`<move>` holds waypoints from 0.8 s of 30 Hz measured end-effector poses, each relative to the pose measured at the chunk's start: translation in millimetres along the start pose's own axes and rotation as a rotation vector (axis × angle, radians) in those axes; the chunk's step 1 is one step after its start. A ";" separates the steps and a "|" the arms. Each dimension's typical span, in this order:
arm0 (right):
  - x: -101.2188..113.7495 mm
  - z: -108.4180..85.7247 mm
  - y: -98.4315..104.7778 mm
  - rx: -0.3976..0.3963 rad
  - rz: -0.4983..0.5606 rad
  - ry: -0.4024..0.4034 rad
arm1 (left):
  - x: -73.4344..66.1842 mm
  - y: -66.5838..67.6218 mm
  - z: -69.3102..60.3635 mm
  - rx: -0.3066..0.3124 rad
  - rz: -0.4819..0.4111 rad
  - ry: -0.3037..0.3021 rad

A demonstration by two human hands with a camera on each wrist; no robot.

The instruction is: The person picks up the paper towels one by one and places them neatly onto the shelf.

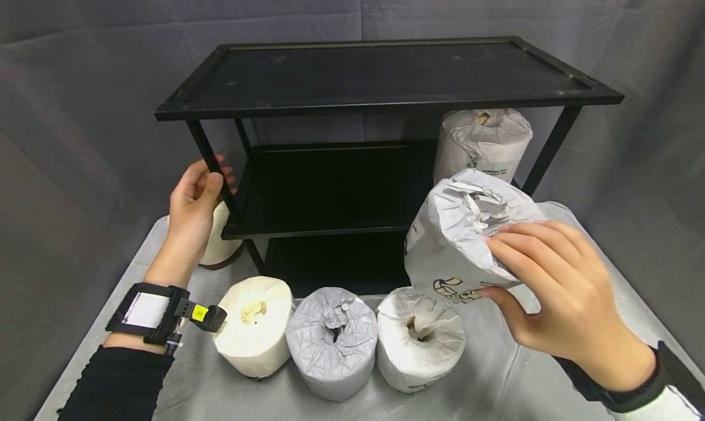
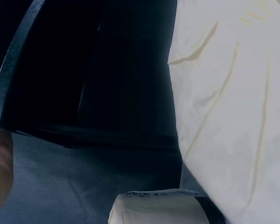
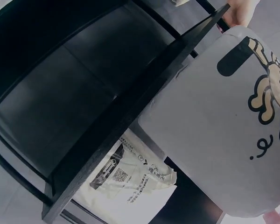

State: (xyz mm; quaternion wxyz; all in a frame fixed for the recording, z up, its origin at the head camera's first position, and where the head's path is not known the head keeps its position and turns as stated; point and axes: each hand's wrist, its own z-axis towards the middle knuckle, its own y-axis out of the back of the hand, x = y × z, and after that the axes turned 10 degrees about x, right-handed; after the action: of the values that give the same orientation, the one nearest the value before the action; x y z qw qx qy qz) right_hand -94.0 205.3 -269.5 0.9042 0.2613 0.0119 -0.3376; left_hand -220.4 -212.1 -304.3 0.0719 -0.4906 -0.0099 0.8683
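My right hand (image 1: 562, 286) holds a paper-wrapped toilet roll (image 1: 435, 249) by its upper edge, thumb on the side and fingers over the crumpled top. The roll tilts, raised in front of the black shelf's right half. A cartoon print shows on this wrapped roll (image 3: 200, 116) in the right wrist view. Behind it, another wrapped roll (image 1: 484, 142) stands on the middle shelf board at the right. My left hand (image 1: 193, 207) grips the front left post (image 1: 206, 149) of the shelf, thumb in front and fingers behind; the left wrist view catches only part of that hand (image 2: 1, 168).
In front of the shelf stand a cream roll (image 1: 253, 341), a grey-white roll (image 1: 336, 372) and a white roll (image 1: 421, 360) in a row. Another roll (image 1: 220, 240) is partly hidden behind my left forearm. The shelf's top board (image 1: 380, 72) overhangs the middle board (image 1: 341, 188).
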 end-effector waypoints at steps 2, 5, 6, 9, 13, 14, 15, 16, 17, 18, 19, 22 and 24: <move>-1.3 2.0 -2.2 0.015 0.002 0.002 | 0.0 -0.1 0.1 0.000 0.001 0.002; -3.1 4.4 -5.0 0.043 0.001 -0.005 | -0.1 -0.1 -0.2 -0.001 0.005 0.007; -3.6 5.1 -5.3 0.059 0.001 -0.012 | -0.2 0.0 -0.4 -0.002 0.004 0.009; -5.8 7.2 -6.8 0.092 0.000 -0.027 | -0.5 0.5 -1.0 -0.006 0.003 0.012; -9.8 10.7 -8.9 0.142 0.009 -0.041 | -1.2 1.4 -1.1 -0.010 0.013 0.007; -10.8 11.5 -9.5 0.154 0.010 -0.040 | -1.4 1.6 -1.1 -0.010 0.015 0.007; -11.8 12.6 -10.0 0.166 0.014 -0.042 | -1.6 1.8 -1.1 -0.011 0.016 0.007; -12.7 13.5 -10.8 0.175 0.017 -0.040 | -1.8 1.9 -1.1 -0.010 0.019 0.008; -13.7 14.5 -11.3 0.183 0.019 -0.038 | -2.0 2.0 -1.1 -0.009 0.021 0.010; -14.6 15.6 -11.6 0.194 0.020 -0.036 | -2.2 2.0 -1.3 -0.008 0.022 0.013; -15.5 16.6 -11.9 0.207 0.019 -0.034 | -2.2 2.1 -1.4 -0.009 0.023 0.015; -18.3 19.9 -12.4 0.258 0.011 -0.024 | -2.0 2.0 -1.6 -0.009 0.027 0.017; -20.6 22.5 -12.3 0.306 -0.001 -0.017 | -1.4 1.9 -1.5 -0.008 0.021 0.017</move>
State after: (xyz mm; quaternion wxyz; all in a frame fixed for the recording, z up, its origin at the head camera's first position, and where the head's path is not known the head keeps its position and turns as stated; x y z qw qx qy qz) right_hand -121.0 199.0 -251.7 0.8537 0.3934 -0.0472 -0.3380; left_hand -218.6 -214.2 -304.1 0.0609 -0.4982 -0.0075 0.8649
